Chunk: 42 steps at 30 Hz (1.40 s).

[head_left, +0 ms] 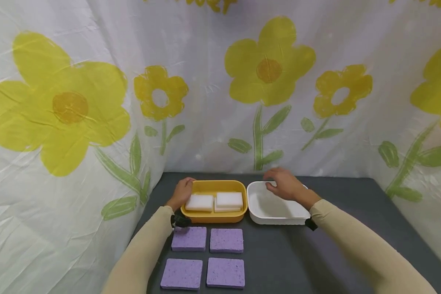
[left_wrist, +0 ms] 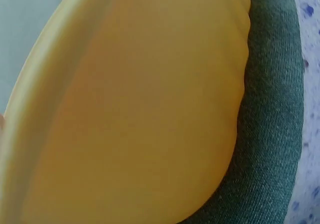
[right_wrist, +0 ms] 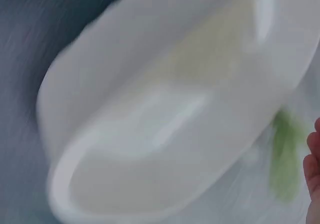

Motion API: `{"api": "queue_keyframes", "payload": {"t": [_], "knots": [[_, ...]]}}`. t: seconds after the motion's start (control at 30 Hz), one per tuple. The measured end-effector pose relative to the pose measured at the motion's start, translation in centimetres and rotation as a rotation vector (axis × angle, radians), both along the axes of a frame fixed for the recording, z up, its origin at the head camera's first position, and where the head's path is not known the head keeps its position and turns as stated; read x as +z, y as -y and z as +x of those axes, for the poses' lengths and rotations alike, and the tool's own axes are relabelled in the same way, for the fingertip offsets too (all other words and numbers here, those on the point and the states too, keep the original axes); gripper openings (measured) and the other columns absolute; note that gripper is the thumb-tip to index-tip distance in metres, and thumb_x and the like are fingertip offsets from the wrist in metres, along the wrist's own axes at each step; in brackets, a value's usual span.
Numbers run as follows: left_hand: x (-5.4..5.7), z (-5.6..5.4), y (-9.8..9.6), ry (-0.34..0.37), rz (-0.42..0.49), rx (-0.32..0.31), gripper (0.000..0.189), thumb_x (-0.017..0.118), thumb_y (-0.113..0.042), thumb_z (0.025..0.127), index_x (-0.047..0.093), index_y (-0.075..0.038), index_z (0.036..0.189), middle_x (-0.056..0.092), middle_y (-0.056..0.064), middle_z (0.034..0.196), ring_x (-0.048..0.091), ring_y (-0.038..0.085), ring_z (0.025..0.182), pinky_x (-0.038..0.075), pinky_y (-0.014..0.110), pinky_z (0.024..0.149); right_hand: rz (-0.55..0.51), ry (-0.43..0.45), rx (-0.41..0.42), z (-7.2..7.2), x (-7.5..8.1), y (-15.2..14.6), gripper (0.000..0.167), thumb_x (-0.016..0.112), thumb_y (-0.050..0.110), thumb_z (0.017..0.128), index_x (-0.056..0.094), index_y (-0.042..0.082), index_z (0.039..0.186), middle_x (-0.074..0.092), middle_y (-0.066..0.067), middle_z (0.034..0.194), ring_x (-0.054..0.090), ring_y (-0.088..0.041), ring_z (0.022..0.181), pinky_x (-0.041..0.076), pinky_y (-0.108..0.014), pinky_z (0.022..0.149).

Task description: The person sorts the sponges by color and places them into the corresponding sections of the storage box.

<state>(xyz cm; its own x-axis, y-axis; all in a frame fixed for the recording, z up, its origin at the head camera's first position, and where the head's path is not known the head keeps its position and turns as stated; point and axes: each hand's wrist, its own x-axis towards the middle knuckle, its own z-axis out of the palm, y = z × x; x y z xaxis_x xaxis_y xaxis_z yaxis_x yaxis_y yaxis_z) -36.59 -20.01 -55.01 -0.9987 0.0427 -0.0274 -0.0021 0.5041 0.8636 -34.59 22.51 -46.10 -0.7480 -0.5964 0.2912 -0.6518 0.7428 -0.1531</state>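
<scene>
My left hand (head_left: 182,193) holds the left end of a yellow container (head_left: 214,218), its fingers at the rim. White sponge blocks lie in that container: a left one (head_left: 200,202) and a right one (head_left: 229,200) that seems to rest on another. In the left wrist view the container's yellow wall (left_wrist: 140,103) fills most of the picture, with only a bit of finger at the left edge. My right hand (head_left: 284,184) hovers over a white container (head_left: 275,221), fingers loosely bent and holding nothing. In the blurred right wrist view the white container (right_wrist: 115,63) shows no contents.
Several purple speckled sponges lie in two rows before the yellow container, among them a front left one (head_left: 181,274) and a back right one (head_left: 226,240). A dark cloth (head_left: 275,261) covers the table. Behind hangs a white curtain (head_left: 206,134) with yellow flowers.
</scene>
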Motion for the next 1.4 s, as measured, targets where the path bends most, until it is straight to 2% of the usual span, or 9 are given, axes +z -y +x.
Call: {"api": "queue_keyframes", "payload": {"t": [0.2,0.37,0.47,0.67,0.8,0.9,1.1,1.2,1.4], "knots": [[0.1,-0.1,0.3,0.008,0.029,-0.004,0.046,0.032,-0.026,0.121,0.062,-0.002,0.146,0.064,0.024,0.144,0.062,0.042,0.129,0.049,0.059,0.111,-0.004,0.065,-0.156,-0.7,1.4,-5.4,0.031,0.07,0.015,0.104,0.074,-0.003,0.128,0.074,-0.025,0.132,0.067,-0.05,0.125,0.052,-0.066,0.107],[0.1,-0.1,0.4,-0.037,0.058,0.021,0.045,0.034,-0.027,0.121,0.062,-0.002,0.146,0.061,0.024,0.149,0.059,0.042,0.136,0.045,0.06,0.116,-0.029,0.187,-0.279,-0.8,0.9,-8.8,0.039,0.066,0.017,0.106,0.068,-0.009,0.134,0.07,-0.031,0.137,0.064,-0.053,0.129,0.051,-0.067,0.108],[0.2,0.0,0.2,-0.079,0.063,0.082,0.044,0.038,-0.029,0.12,0.064,-0.003,0.143,0.064,0.022,0.147,0.06,0.042,0.134,0.046,0.059,0.116,-0.077,0.24,-0.322,-0.6,0.0,-10.1,0.041,0.065,0.018,0.106,0.067,-0.012,0.135,0.07,-0.033,0.134,0.066,-0.054,0.124,0.053,-0.066,0.103],[0.8,0.4,0.1,-0.151,0.007,0.276,0.04,0.042,-0.031,0.118,0.069,-0.004,0.132,0.073,0.018,0.13,0.064,0.039,0.125,0.05,0.057,0.11,-0.195,0.336,-0.352,-0.5,-2.3,-10.5,0.041,0.061,0.02,0.109,0.066,-0.01,0.136,0.071,-0.032,0.13,0.068,-0.051,0.12,0.056,-0.064,0.099],[1.5,0.8,0.2,-0.236,-0.021,0.319,0.036,0.047,-0.03,0.116,0.069,-0.004,0.128,0.073,0.019,0.12,0.065,0.039,0.114,0.052,0.056,0.103,-0.266,0.375,-0.391,-0.3,-3.4,-10.2,0.041,0.061,0.02,0.109,0.066,-0.009,0.138,0.072,-0.031,0.129,0.068,-0.049,0.119,0.055,-0.063,0.099],[2.3,1.3,0.1,-0.303,-0.062,0.275,0.034,0.05,-0.028,0.115,0.07,-0.004,0.128,0.074,0.019,0.119,0.068,0.038,0.112,0.054,0.055,0.101,-0.309,0.379,-0.397,0.0,-3.9,-10.1,0.04,0.061,0.018,0.108,0.067,-0.009,0.138,0.071,-0.032,0.131,0.068,-0.05,0.119,0.054,-0.063,0.099],[5.0,2.3,-0.4,-0.422,-0.149,0.079,0.03,0.053,-0.022,0.111,0.071,-0.007,0.13,0.074,0.017,0.128,0.069,0.038,0.119,0.054,0.058,0.103,-0.456,0.475,-0.452,0.6,-5.3,-10.3,0.043,0.057,0.01,0.106,0.064,-0.01,0.143,0.066,-0.034,0.142,0.064,-0.049,0.128,0.053,-0.055,0.102],[6.5,2.9,-1.0,-0.48,-0.204,0.001,0.028,0.057,-0.018,0.109,0.073,-0.005,0.128,0.075,0.018,0.129,0.068,0.04,0.123,0.053,0.06,0.106,-0.515,0.547,-0.466,0.6,-5.9,-10.6,0.049,0.057,0.005,0.103,0.057,-0.015,0.148,0.062,-0.038,0.145,0.065,-0.045,0.125,0.056,-0.05,0.1],[8.2,5.4,-3.4,-0.5,-0.304,-0.166,0.025,0.058,-0.016,0.107,0.074,-0.006,0.125,0.077,0.013,0.126,0.068,0.037,0.124,0.053,0.057,0.107,-0.541,0.646,-0.491,0.4,-7.2,-11.0,0.068,0.052,-0.003,0.093,0.042,-0.016,0.158,0.057,-0.039,0.15,0.064,-0.041,0.123,0.058,-0.042,0.092]]}}
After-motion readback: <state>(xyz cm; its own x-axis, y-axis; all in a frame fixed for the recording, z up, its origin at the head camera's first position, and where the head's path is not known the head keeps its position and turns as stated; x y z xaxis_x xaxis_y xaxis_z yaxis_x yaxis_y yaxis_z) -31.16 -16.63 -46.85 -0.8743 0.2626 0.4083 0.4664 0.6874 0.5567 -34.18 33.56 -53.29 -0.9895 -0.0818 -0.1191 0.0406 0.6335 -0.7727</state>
